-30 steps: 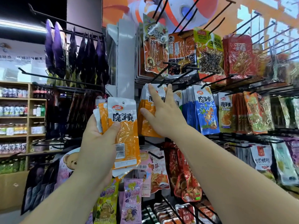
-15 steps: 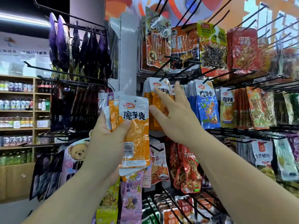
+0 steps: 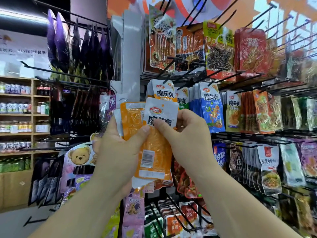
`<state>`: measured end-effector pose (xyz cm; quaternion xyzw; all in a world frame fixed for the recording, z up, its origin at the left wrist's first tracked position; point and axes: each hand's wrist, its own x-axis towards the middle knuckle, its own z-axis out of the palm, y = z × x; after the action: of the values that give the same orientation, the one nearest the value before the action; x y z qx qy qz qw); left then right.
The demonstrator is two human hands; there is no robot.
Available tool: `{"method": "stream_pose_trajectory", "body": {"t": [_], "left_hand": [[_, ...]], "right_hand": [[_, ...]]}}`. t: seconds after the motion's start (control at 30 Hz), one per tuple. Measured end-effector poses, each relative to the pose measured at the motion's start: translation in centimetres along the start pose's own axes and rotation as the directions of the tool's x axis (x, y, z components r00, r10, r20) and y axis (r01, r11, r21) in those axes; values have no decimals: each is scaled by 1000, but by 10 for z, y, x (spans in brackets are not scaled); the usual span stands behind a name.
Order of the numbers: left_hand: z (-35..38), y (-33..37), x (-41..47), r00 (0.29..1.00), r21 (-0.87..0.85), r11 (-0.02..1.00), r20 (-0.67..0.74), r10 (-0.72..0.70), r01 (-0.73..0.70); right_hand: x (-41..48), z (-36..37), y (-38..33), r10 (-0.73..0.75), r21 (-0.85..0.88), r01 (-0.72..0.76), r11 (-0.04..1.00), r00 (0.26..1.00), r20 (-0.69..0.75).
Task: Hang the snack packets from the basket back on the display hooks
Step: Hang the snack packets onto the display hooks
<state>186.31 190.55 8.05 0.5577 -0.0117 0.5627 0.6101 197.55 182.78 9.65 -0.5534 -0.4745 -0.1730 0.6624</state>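
Your left hand point(image 3: 120, 152) gripped the upright stack of orange konjac packets point(image 3: 132, 117); your right hand point(image 3: 187, 134) pinched the front packet point(image 3: 161, 111) by its white top, just below the display hook point(image 3: 165, 81) carrying matching packets point(image 3: 163, 93).

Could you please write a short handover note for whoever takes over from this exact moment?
Left hand grips a fanned stack of orange konjac packets.
Right hand pinches the front packet just below its white top; the left thumb presses it too.
Matching orange packets hang on a hook just above the hands.
The basket is not in view.
Done: cannot tell how many were rehung.
Left: likely thread the front packet onto that hook, then the others in the stack.
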Motion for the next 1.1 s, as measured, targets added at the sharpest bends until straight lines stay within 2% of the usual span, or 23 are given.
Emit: {"method": "stream_pose_trajectory", "body": {"t": [0.13,0.3,0.37,0.43,0.53,0.63,0.7,0.83,1.0,1.1], "left_hand": [[3,2,5,999,38,999,35,22,-24],[0,0,20,999,133,990,-7,43,-41],[0,0,24,999,117,993,-20,35,-32],[0,2,26,999,108,994,-19,33,-31],[-1,4,30,999,114,993,-10,40,-38],[-1,6,32,999,124,991,-5,49,-48],[0,7,32,998,127,990,2,58,-58],[-1,9,32,999,122,991,-1,52,-52],[-6,8,33,998,133,990,-25,50,-46],[-7,8,34,999,133,990,-28,43,-39]], "right_hand": [[9,-9,7,27,-9,-28,1000,997,-75],[29,-18,4,178,274,-158,949,983,-48],[36,-22,-3,184,401,-169,900,983,1],[43,-26,-12,189,445,-185,876,981,36],[57,-31,-20,196,366,-190,911,980,20],[68,-27,-25,262,196,-270,943,963,65],[73,-20,-27,267,183,-277,943,961,77],[88,-9,-21,161,86,-159,984,987,-8],[94,-3,-18,-47,-128,47,991,999,3],[95,0,-17,-75,-192,72,979,997,-12]]}}
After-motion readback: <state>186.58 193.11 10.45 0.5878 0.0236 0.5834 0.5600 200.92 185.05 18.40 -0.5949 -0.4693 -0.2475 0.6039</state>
